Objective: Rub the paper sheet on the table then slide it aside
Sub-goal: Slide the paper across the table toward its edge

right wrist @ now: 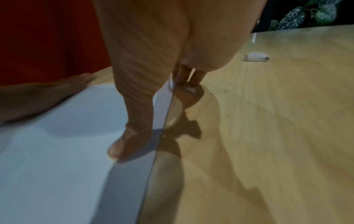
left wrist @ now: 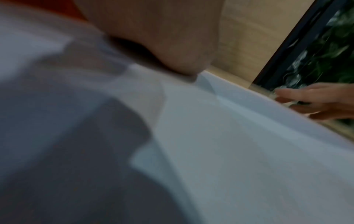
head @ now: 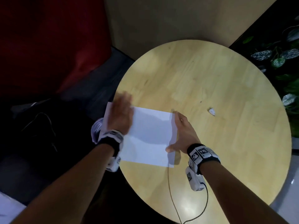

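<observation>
A white paper sheet lies on the round wooden table, with its left corner hanging past the table's left rim. My left hand rests flat on the sheet's far left part, fingers straight and blurred by motion. My right hand is at the sheet's right edge. In the right wrist view its thumb presses on the paper sheet. Its straight fingers touch the table just beyond the edge, which curls up against the palm. The left wrist view shows the paper sheet under my palm.
A small white scrap lies on the table to the right of the sheet. A thin cable crosses the table's near side. A red cushion is at the far left, leafy plants at the right, and a shoe below the left rim.
</observation>
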A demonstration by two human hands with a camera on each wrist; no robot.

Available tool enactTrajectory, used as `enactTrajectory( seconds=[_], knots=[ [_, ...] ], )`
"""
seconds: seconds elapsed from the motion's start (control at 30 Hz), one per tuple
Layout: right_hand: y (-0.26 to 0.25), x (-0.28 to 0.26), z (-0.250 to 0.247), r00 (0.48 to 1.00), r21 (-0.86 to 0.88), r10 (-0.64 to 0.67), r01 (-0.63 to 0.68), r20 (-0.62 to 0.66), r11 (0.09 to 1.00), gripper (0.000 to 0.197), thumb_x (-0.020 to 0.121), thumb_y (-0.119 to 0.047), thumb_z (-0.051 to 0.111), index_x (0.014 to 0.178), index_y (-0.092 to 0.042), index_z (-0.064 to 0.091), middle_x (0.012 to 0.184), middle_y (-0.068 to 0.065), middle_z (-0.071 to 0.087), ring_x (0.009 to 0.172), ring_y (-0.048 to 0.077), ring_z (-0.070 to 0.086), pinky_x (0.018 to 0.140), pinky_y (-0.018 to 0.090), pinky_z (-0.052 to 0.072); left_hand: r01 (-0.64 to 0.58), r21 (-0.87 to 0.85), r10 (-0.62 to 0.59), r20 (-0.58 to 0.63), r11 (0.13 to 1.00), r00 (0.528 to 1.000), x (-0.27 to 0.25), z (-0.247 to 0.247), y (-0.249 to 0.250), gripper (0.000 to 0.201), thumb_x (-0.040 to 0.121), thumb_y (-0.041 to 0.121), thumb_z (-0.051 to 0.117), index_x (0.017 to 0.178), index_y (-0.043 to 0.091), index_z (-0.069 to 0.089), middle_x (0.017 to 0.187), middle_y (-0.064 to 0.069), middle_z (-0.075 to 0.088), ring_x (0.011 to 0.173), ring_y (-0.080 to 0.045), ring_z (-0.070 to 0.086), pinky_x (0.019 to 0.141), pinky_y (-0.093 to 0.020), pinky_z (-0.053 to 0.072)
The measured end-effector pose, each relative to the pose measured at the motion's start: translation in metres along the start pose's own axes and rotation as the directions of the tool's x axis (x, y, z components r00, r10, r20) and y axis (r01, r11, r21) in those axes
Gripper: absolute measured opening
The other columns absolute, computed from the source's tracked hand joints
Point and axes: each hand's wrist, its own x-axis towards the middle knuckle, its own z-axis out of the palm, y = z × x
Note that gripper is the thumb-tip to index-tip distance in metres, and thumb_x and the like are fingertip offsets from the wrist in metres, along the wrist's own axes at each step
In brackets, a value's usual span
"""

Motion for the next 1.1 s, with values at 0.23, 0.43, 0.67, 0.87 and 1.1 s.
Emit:
enactTrajectory(
  seconds=[0.23,0.43,0.67,0.87,1.1],
  knots=[
    [-0.007,0.009,-0.002,0.998,-0.305,-0.011,0.027,0.056,0.952,0.144,0.046,-0.057,0.086,0.152,-0.031,-0.009,0.156,0.006,0.001,0.139,0.027,0.017,0.114,0.036,0.027,-0.293,-0.209,0.34,0.243,0.933,0.908,-0.04,0.003,0.099,0.06,0.106,0.037,0.028,0.16,0.01,0.028,0.166,-0.012,0.026,0.152,-0.03,0.028,0.12,-0.046,0.028],
    [-0.007,0.008,-0.001,0.998,-0.304,-0.003,0.024,0.069,0.952,0.143,0.048,-0.056,0.085,0.151,-0.031,-0.011,0.156,0.003,-0.002,0.14,0.025,0.015,0.114,0.036,0.025,0.192,0.115,-0.199,0.051,0.975,0.979,-0.053,-0.023,-0.019,0.063,0.104,0.036,0.028,0.153,-0.003,0.035,0.151,-0.028,0.045,0.135,-0.04,0.048,0.11,-0.048,0.038],
    [-0.009,0.009,-0.003,0.998,-0.344,0.01,0.014,0.067,0.939,0.143,0.046,-0.058,0.084,0.152,-0.031,-0.008,0.155,0.005,0.002,0.137,0.026,0.02,0.112,0.034,0.028,-0.053,-0.133,0.067,0.099,0.99,0.993,-0.071,-0.004,0.081,0.063,0.104,0.038,0.034,0.159,0.009,0.025,0.164,-0.018,0.028,0.143,-0.037,0.042,0.114,-0.046,0.032],
    [-0.006,0.009,-0.003,0.998,-0.335,-0.003,0.023,0.06,0.942,0.144,0.045,-0.062,0.083,0.152,-0.032,-0.009,0.156,0.004,0.001,0.139,0.026,0.018,0.111,0.034,0.026,-0.1,-0.123,0.12,0.165,0.987,0.979,-0.122,-0.016,0.055,0.06,0.106,0.04,0.032,0.16,0.014,0.03,0.168,-0.004,0.025,0.153,-0.022,0.028,0.123,-0.04,0.021],
    [-0.008,0.008,-0.004,0.999,-0.316,-0.013,0.027,0.049,0.948,0.143,0.046,-0.057,0.085,0.152,-0.03,-0.007,0.155,0.003,0.004,0.137,0.025,0.021,0.111,0.032,0.025,0.149,-0.047,-0.147,0.055,0.988,0.988,-0.032,-0.04,0.026,0.062,0.102,0.032,0.035,0.151,-0.006,0.034,0.153,-0.031,0.038,0.141,-0.044,0.04,0.116,-0.053,0.032]
  ],
)
